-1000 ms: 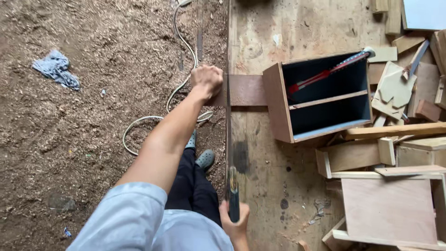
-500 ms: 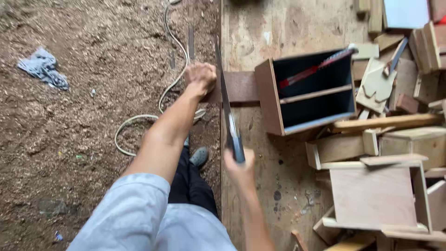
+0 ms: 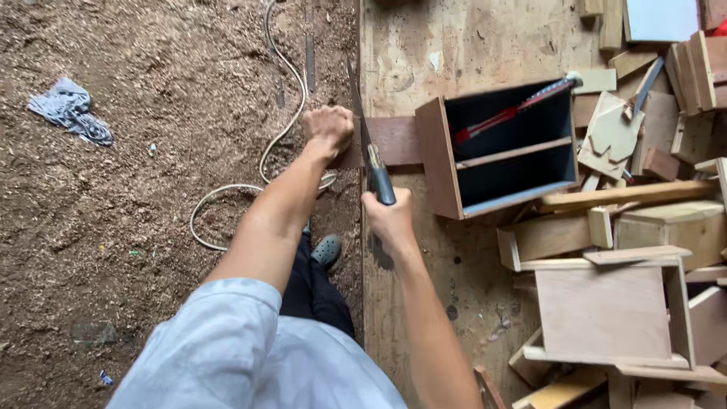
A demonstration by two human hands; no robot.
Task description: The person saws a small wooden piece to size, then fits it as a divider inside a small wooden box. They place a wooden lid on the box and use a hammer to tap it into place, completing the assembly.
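Note:
My left hand (image 3: 328,129) grips the overhanging end of a dark brown board (image 3: 397,141) that lies across the edge of a worn wooden bench (image 3: 469,45). My right hand (image 3: 388,218) holds the dark handle of a hand saw (image 3: 369,144). The thin blade runs away from me along the bench edge and crosses the board right beside my left fist. The far end of the board goes under an open wooden box (image 3: 500,148) with a dark inside and a middle shelf.
A red-handled tool (image 3: 515,110) lies in the box. Wooden boxes and offcuts (image 3: 628,288) pile up on the right of the bench. A pale cable (image 3: 257,163) loops over the sawdust-covered ground at left, near a grey rag (image 3: 70,110). My shoe (image 3: 327,250) stands below.
My right hand has pushed the saw forward along the bench edge, from near my body up to the board. My left hand stays clamped on the board's end.

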